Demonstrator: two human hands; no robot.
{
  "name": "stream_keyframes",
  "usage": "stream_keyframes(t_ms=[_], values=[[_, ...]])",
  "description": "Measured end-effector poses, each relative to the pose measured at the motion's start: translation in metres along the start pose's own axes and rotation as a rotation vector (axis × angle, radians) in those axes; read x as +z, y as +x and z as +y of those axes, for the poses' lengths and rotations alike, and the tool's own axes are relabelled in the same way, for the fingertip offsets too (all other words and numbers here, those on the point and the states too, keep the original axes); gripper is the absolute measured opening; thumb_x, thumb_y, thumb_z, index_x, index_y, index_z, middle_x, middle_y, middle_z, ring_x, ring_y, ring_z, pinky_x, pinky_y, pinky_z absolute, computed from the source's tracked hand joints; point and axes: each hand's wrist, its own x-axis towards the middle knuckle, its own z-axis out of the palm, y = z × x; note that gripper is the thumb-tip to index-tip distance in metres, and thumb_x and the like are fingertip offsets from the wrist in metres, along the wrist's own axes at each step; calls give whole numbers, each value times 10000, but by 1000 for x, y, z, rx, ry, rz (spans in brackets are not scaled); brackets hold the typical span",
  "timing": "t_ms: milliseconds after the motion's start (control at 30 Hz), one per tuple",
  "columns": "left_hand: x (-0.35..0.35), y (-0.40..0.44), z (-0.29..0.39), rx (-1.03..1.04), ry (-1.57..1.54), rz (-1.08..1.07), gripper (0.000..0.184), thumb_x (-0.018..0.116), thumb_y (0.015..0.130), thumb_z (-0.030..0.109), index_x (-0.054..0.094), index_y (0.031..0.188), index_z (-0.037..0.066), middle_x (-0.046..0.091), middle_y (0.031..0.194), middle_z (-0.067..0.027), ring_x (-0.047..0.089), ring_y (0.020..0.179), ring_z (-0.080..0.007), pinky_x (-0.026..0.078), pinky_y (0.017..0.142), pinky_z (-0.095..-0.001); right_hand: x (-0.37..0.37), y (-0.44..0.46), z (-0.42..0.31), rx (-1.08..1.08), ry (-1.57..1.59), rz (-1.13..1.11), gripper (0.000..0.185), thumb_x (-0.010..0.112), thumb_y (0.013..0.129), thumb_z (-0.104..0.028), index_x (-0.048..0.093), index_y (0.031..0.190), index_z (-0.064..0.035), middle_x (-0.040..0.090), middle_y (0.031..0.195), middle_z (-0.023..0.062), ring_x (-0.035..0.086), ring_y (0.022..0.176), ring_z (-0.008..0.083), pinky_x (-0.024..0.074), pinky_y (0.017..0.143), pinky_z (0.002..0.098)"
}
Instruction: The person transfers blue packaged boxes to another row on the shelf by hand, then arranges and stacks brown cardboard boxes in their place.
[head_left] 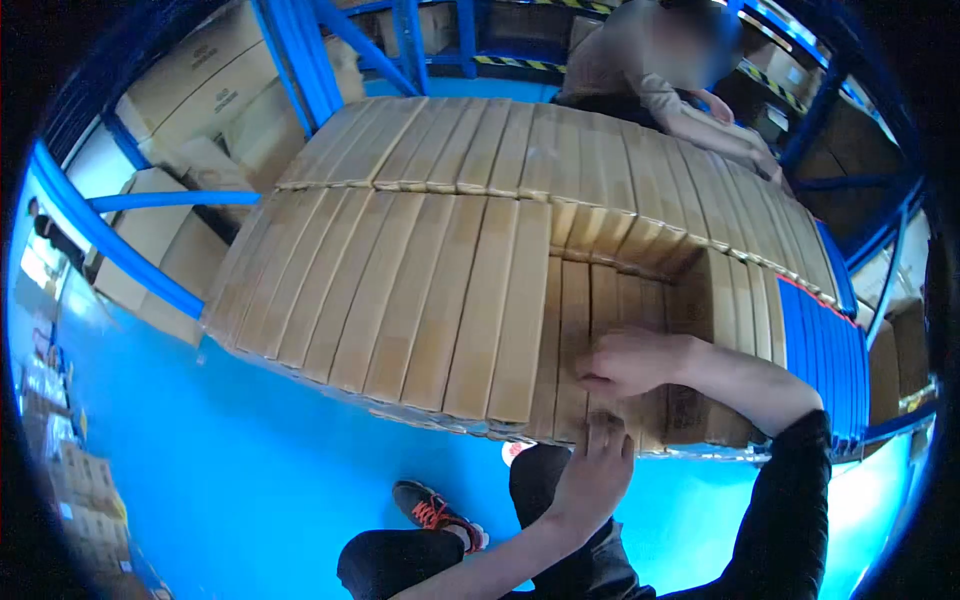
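Observation:
Flat brown cartons (430,290) stand on edge in two long rows. In the front row is a gap where lower cartons (575,300) show, their tops below those around them. Over this gap is my right hand (635,362), its fingers bent and together; what they hold, if anything, is hidden. My left hand (595,470) is at the front edge of the lower cartons, fingers stretched upward against them, their tips blurred. Nothing shows gripped in it.
A co-worker (680,90) reaches over the back row at the upper right. Blue flat items (825,350) stand at the right end. Blue rack posts (120,245) frame both sides, with large cartons (215,80) at the upper left. My shoe (435,510) is below on the blue floor.

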Motion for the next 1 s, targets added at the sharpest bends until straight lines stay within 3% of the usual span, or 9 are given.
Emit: stream_keyframes(t_ms=[133, 300, 600, 1000], values=[[3, -12, -7, 82, 94, 17, 488, 579, 832, 251, 542, 1231, -28, 460, 1339, -198, 458, 1231, -350, 403, 1064, -433, -3, -2, 4, -18, 192, 180, 203, 536, 943, -239, 602, 955, -47, 645, 736, 187, 635, 713, 403, 499, 632, 503], [-3, -10, -2, 94, 179, -38, 528, 593, 835, 299, 537, 1264, -4, 464, 1323, -192, 459, 1215, -343, 391, 1066, -454, 3, -7, 5, -6, 226, 66, 192, 552, 935, -233, 585, 968, -47, 649, 751, 184, 638, 732, 399, 489, 639, 508], [5, 2, 0, 115, 212, 34, 461, 641, 806, 295, 566, 1162, 13, 493, 1108, -141, 480, 1096, -308, 432, 995, -458, 19, -14, 16, -7, 306, 29, 198, 569, 933, -245, 559, 969, -51, 617, 709, 169, 628, 660, 380, 477, 599, 476], [4, 4, 2, 91, 214, 86, 387, 633, 805, 276, 569, 1103, 37, 492, 1075, -119, 482, 1066, -282, 453, 920, -434, 8, -16, 3, 80, 238, -8, 197, 552, 931, -243, 525, 938, -48, 600, 694, 200, 614, 688, 424, 463, 614, 512]])
